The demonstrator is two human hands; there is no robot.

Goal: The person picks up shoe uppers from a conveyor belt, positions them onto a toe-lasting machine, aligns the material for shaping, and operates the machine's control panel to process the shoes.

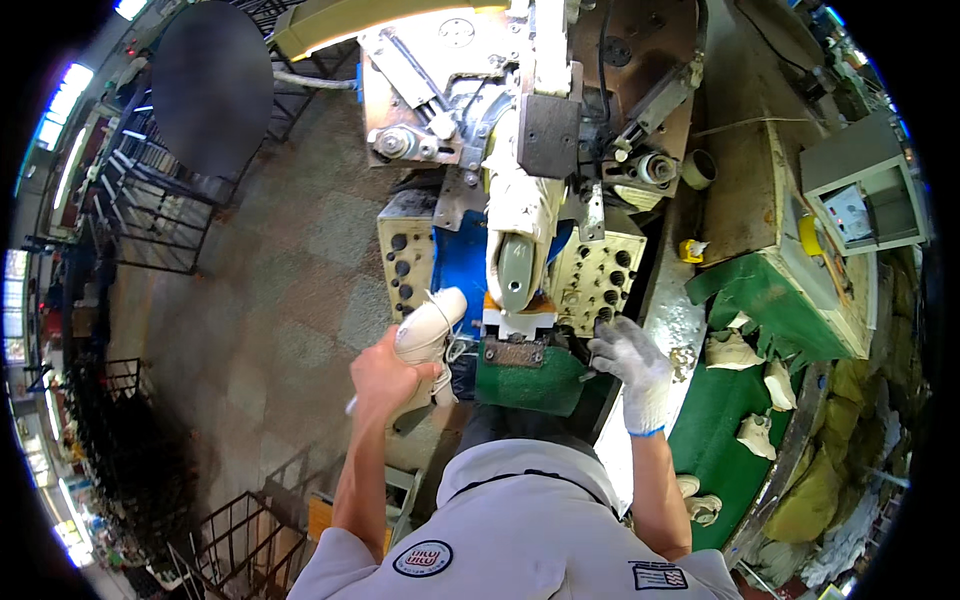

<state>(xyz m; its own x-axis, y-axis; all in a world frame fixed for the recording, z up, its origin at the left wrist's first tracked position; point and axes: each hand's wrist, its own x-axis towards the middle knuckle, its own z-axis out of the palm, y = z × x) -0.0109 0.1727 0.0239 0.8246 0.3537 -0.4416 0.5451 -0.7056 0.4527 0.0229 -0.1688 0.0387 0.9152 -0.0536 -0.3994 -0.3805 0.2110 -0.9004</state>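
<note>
My bare left hand [384, 378] is closed around a cream lace-up shoe upper [430, 328], held left of the machine with its toe pointing up and to the right. Loose laces hang from its side. In the middle of the machine [549, 135] sits another cream shoe upper [522, 205], fitted over a grey-green last [515, 272]. My right hand [632, 368], in a white knit glove, is beside the machine's lower right, by the box with round holes [600, 270]. Its fingers are stretched forward and hold nothing that I can see.
A green conveyor belt [705, 425] on my right carries several cream shoe uppers [732, 350]. Beyond it stands a wooden bench [745, 190] with a grey open box [865, 185]. Metal racks [160, 215] stand at the left, and a dark blurred shape [212, 90] at the far left.
</note>
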